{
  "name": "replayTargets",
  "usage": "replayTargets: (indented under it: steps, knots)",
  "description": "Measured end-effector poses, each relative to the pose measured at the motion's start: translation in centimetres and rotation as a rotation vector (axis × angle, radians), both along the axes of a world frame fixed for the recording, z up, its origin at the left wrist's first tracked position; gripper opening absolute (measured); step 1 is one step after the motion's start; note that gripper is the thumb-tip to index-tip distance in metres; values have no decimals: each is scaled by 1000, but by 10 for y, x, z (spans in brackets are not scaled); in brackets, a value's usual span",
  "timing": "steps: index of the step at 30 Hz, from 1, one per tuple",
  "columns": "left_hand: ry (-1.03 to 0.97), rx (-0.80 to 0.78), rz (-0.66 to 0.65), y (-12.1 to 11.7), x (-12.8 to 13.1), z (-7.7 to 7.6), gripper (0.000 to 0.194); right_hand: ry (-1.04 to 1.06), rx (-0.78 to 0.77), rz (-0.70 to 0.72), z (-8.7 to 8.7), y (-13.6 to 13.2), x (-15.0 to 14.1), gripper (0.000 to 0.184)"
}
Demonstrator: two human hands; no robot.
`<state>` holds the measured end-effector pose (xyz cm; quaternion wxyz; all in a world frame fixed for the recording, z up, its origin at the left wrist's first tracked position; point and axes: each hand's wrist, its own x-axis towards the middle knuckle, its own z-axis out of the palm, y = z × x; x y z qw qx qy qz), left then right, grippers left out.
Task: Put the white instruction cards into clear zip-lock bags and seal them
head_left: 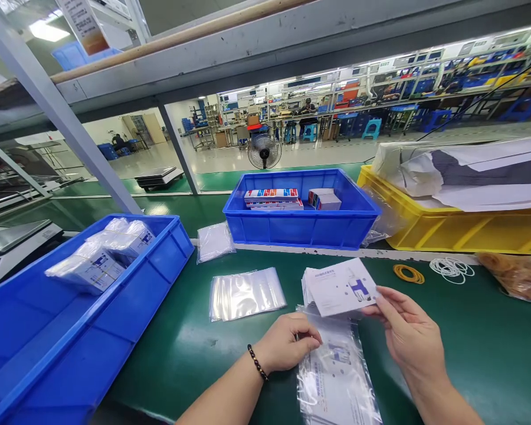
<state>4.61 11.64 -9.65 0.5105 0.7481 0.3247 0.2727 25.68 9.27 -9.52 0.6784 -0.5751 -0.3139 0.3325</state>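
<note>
Between thumb and fingers, my right hand (409, 330) grips the right edge of a white printed leaflet (340, 286) with a purple picture on it. More white leaflets (308, 288) lie partly hidden behind it. My left hand (287, 342), with a beaded bracelet on its wrist, has its fingers curled and pinches the left side of a clear plastic bag (336, 369). Similar printed leaflets show through the bags lying in front of me. To the left of the leaflets, a fanned stack of clear plastic bags (248, 293) rests on the green table.
At left, a blue bin (159, 277) contains bundled bagged leaflets (100, 265). Another blue bin (301, 230) with printed boxes stands ahead, beside a yellow bin (464, 230). Rubber bands (408, 274) and white cord (451, 269) lie at right. A shelf beam (230, 56) crosses overhead.
</note>
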Motion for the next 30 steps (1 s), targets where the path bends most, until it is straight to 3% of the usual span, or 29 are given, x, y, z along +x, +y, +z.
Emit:
replayTargets:
  steps: [4,8,14,17,19,24,30]
  knots:
    - [-81,-86,68,1,0,-3,9,3,-19,134,3,-1,2,39]
    - [-112,-109,94,1,1,-3,13,-186,-88,222,3,-2,5,30]
    - [-197,-120,163,-4,4,-5,24,-627,-26,848,7,-9,-6,32]
    - [-256,-190,185,-6,7,-5,30,-677,-48,1016,12,-11,-13,37]
    - [-300,-305,188,-7,9,-4,32,-667,-103,1035,14,-11,-14,41]
    - [-325,-622,225,-7,10,-1,47,-576,-195,933,16,-11,-13,41]
    - [-259,-557,314,-7,12,-5,34,-385,-272,845,11,-13,-15,36]
